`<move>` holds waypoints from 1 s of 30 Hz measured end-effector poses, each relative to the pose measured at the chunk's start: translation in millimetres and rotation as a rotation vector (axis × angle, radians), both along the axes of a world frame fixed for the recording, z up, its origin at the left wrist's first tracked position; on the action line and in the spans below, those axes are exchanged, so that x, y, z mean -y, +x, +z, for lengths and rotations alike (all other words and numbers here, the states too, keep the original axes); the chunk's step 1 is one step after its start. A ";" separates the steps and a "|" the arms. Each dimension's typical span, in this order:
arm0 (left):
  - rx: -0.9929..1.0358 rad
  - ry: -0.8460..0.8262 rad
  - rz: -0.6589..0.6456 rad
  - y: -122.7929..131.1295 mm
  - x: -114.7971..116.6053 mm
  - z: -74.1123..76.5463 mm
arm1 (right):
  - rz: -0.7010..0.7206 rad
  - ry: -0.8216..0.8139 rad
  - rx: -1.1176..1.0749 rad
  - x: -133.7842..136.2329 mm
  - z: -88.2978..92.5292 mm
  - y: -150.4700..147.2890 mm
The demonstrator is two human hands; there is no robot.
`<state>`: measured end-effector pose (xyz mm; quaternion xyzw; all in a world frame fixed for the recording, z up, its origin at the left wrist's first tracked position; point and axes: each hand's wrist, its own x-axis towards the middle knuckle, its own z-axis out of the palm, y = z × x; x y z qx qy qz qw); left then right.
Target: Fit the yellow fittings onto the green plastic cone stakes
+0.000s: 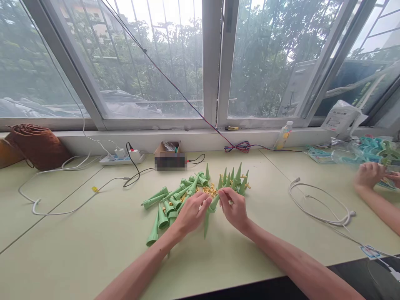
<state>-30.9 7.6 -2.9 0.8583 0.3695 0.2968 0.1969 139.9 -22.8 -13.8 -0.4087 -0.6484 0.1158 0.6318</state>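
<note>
A green plastic watering spike (214, 203) is between my two hands, its narrow end toward the right fingertips. My right hand (233, 208) is closed in a pinch on that end. My left hand (194, 212) has its fingers curled at the wider end; the exact grip is partly hidden. Below them another green spike (206, 226) points toward me. Left of my left hand lies a heap of loose green spikes (162, 218). Small yellow plastic pieces (210, 189) are scattered beyond my fingers. Several green spikes (238, 174) stand tip up behind my right hand.
At the back stand a power strip (121, 158), a small open box (168, 149) and a drink bottle (283, 135). White cable (318, 212) lies coiled on the right. Another person's hands (370, 175) work at far right near teal plastic items (371, 146).
</note>
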 end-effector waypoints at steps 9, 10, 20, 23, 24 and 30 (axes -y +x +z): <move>-0.088 0.139 -0.063 2.3 6.9 2.1 | -0.027 0.040 -0.030 0.1 -0.1 0.1; -0.088 0.146 -0.061 2.3 7.0 1.2 | -0.027 0.043 -0.025 0.1 0.0 0.0; 0.100 -0.018 -0.068 3.3 2.7 1.0 | 0.043 -0.093 -0.035 -0.8 -2.5 0.1; 0.223 -0.104 -0.047 3.4 1.1 3.9 | 0.041 -0.128 -0.013 -1.0 0.1 -0.3; 0.264 -0.138 -0.036 3.3 0.6 4.9 | 0.037 -0.138 -0.003 -1.0 1.4 -0.4; 0.426 -0.343 -0.030 3.1 -0.8 8.5 | 0.027 -0.168 0.005 -1.9 5.1 -0.8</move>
